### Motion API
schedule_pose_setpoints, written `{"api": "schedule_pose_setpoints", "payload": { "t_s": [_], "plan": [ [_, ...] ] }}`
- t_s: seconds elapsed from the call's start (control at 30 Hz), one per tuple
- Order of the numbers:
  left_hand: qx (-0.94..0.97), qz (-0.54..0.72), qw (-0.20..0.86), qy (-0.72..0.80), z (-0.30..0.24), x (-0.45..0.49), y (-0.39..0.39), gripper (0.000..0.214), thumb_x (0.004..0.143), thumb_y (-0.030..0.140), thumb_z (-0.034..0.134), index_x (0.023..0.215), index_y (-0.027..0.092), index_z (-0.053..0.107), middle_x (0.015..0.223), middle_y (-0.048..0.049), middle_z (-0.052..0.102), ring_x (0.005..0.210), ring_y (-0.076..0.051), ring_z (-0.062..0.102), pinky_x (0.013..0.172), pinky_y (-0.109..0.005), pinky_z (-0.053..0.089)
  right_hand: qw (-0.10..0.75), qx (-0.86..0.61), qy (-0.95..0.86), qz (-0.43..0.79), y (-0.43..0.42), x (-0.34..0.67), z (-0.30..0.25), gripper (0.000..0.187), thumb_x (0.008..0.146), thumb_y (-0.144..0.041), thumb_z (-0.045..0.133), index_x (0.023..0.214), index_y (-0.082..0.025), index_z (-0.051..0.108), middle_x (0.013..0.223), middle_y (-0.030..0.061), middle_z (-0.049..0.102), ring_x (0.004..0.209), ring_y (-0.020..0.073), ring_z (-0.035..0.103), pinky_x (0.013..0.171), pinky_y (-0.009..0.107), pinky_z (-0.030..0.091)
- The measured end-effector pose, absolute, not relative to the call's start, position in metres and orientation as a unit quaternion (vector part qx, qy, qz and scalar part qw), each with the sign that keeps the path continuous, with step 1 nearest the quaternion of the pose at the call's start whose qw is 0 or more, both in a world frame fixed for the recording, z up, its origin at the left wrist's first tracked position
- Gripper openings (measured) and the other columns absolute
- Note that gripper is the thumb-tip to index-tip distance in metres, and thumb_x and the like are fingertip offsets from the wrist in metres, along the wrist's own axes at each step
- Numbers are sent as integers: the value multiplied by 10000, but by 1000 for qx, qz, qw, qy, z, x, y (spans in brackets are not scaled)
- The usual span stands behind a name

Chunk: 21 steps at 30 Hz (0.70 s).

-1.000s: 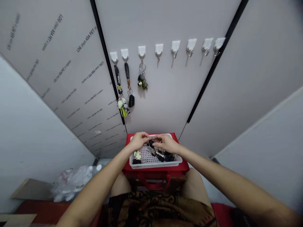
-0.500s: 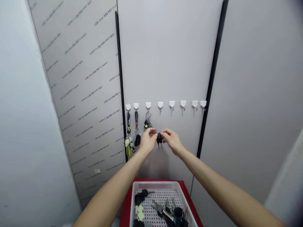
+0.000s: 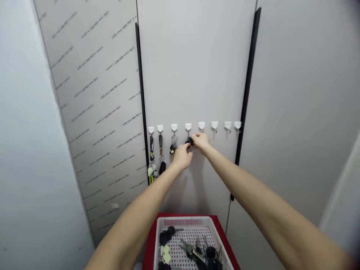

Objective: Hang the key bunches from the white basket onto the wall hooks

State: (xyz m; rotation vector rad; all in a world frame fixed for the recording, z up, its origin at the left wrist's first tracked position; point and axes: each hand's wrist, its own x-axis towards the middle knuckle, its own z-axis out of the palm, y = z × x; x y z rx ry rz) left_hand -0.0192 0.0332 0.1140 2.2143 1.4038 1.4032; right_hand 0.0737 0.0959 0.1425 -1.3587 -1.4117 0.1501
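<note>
A row of white wall hooks runs across the grey panel. Both my hands are raised to the fourth hook from the left. My left hand and my right hand are closed together on a black key set, held right under that hook. Three key sets hang from the first hooks at the left: one with a green charm, one with a black fob, and one bunch with a brass piece.
A white perforated basket holding several more keys sits on a red surface at the bottom. Black vertical strips divide the wall panels. Several hooks to the right hang bare.
My hands lifted the black key set out of the basket and up to the fourth hook. The view tilted upward toward the wall.
</note>
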Motion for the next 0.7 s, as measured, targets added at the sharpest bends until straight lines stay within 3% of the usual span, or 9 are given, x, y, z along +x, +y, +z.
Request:
{"api": "schedule_pose_setpoints", "payload": {
  "t_s": [0.23, 0.4, 0.5, 0.63, 0.7],
  "plan": [
    [755, 410, 152, 488, 28, -54, 3, 301, 633, 151, 434, 929, 125, 483, 912, -61, 523, 787, -108, 487, 710, -215, 383, 567, -539, -615, 94, 80, 87, 87, 252, 609, -260, 397, 788, -143, 531, 668, 23, 563, 563, 96, 508, 553, 225, 393],
    [770, 237, 195, 560, -56, -92, -11, 249, 645, 166, 412, 872, 129, 508, 833, -55, 565, 749, -120, 504, 684, -224, 384, 386, -520, -732, 211, 32, 82, -17, 210, 604, -190, 403, 748, -123, 541, 667, 29, 576, 573, 94, 506, 573, 213, 387],
    [802, 122, 134, 570, -86, -103, -24, 227, 636, 171, 411, 833, 147, 521, 848, -69, 563, 793, -166, 495, 691, -276, 371, 273, -503, -779, 255, 4, 67, -70, 197, 608, -172, 396, 707, -124, 559, 668, 34, 590, 592, 103, 511, 578, 205, 382],
    [828, 45, 14, 559, -104, -100, -40, 275, 621, 137, 401, 880, 138, 494, 870, -102, 550, 849, -219, 468, 760, -376, 302, 192, -485, -824, 221, -11, 46, -106, 251, 609, -142, 382, 785, -145, 561, 708, 38, 598, 629, 117, 521, 596, 210, 375],
    [823, 34, 10, 566, -108, -95, -43, 299, 613, 134, 402, 902, 135, 474, 851, -103, 553, 831, -220, 476, 760, -387, 294, 168, -472, -846, 185, -12, 39, -112, 303, 592, -148, 413, 868, -164, 537, 792, 47, 592, 703, 138, 521, 636, 226, 366]
  ]
}}
